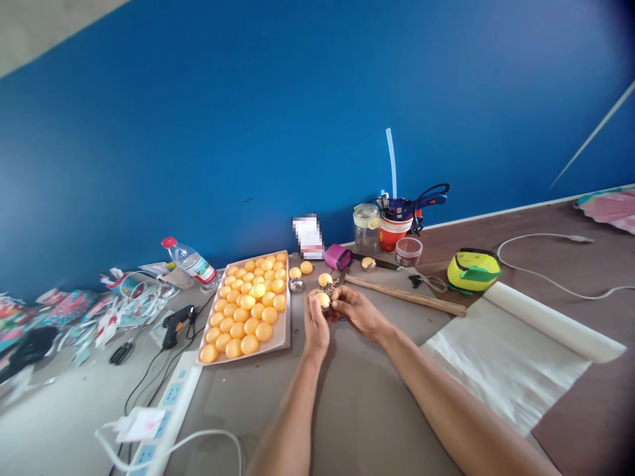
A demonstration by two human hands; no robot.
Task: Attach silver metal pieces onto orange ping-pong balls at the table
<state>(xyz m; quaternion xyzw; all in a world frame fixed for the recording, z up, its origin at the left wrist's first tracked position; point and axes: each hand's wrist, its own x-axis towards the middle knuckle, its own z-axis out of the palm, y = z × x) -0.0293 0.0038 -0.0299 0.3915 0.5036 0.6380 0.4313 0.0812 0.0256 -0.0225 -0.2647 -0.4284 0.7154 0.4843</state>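
1. Left hand (316, 324), at the centre of the frame, is curled partly closed, holding a pale yellow ball (323, 300) with dark, shiny trim low on its right side.
2. The right hand (358, 311), just right of it, is half closed, thumb and fingertips drawn together at the ball's right side; whether they grip the trim cannot be told.
3. Just above the hands are several loose balls (306, 268), with a shiny patterned piece (296, 285) near them.
4. Left of centre, a shallow box (286, 334) holds rows of orange balls (249, 344).
5. Right of centre, a wooden stick (409, 296) lies slanting; beyond its right end is a yellow-green pouch (473, 270), with a partly unrolled white sheet (510, 357) below.
6. Above the stick stand a clear jar (367, 237) and red cups (394, 237), side by side.
7. Towards the left, a bottle (193, 263) leans beside the box, above a black glue gun (174, 327); a power strip (186, 373) runs down to the lower left.
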